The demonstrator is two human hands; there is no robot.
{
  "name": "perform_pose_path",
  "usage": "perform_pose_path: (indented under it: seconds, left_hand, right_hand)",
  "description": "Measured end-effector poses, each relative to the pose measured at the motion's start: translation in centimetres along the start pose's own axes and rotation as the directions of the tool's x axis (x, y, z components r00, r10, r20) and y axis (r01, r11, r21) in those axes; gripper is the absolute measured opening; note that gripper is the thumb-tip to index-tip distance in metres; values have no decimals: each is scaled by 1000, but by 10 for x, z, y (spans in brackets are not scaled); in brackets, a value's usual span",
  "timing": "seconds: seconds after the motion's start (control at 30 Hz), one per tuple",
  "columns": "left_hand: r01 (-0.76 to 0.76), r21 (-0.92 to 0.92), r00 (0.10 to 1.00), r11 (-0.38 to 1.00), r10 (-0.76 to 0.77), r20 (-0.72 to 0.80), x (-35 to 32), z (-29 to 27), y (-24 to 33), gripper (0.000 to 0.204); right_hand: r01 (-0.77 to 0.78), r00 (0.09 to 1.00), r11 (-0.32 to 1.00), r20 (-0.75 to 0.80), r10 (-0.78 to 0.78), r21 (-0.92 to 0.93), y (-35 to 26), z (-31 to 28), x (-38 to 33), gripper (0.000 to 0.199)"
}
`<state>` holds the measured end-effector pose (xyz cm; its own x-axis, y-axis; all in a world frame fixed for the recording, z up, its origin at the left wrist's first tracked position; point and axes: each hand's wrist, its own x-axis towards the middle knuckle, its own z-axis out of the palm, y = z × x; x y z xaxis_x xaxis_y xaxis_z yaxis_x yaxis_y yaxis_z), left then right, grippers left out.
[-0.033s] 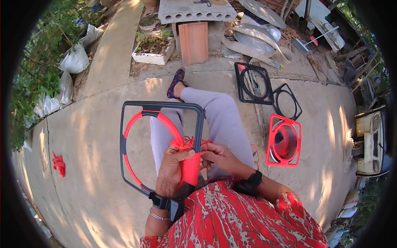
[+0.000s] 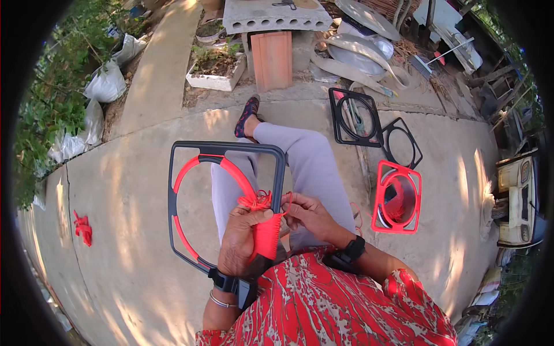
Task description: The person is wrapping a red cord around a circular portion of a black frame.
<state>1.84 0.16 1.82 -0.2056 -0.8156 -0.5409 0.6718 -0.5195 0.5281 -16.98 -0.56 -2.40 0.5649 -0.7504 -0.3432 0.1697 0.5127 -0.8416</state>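
Across my lap leans a dark square frame (image 2: 227, 146) with a ring inside it, parts of the ring covered in red. Tight rows of red cord (image 2: 266, 237) wrap the frame's side nearest my right hand. My left hand (image 2: 236, 237) is closed around that wrapped side, its thumb pressing just below a loose red bundle of cord (image 2: 254, 200). Right beside it, my right hand (image 2: 311, 218) pinches a thin red strand (image 2: 288, 209) that runs to the edge of the wrapping. Its fingertips partly hide the strand.
On the concrete to the right stand a red frame with a round container (image 2: 377, 203) and two black frames (image 2: 333, 119) (image 2: 385, 138). A red scrap (image 2: 82, 228) lies far left. Ahead are a planter (image 2: 214, 82) and a concrete slab bench (image 2: 277, 23).
My right hand has shifted slightly up and away from the wrapped side, drawing a strand of red cord into view. My left hand and the frame stay in place.
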Motion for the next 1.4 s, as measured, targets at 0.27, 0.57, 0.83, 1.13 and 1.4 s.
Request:
perform_pose_path:
  seconds: [0.27, 0.57, 0.83, 1.13, 1.4]
  left_hand:
    - [7, 24, 999, 1000, -6, -43, 3, -4, -5, 26]
    - [44, 44, 998, 998, -42, -35, 9, -2, -17, 26]
    - [70, 12, 997, 997, -69, -16, 12, -6, -20, 30]
    - [71, 89, 997, 994, -72, 9, 15, -8, -20, 34]
    - [-4, 13, 999, 1000, 3, 37, 12, -3, -15, 36]
  right_hand:
    - [481, 847, 852, -144, -513, -207, -57, 15, 3, 19]
    - [638, 670, -33, 575, -470, -769, -86, 23, 30, 28]
    - [607, 735, 11, 556, -386, -795, -83, 21, 33, 32]
    - [604, 723, 44, 523, -451, -796, -78, 18, 34, 15]
    - [347, 893, 728, -28, -448, -592, -100, 29, 1, 8]
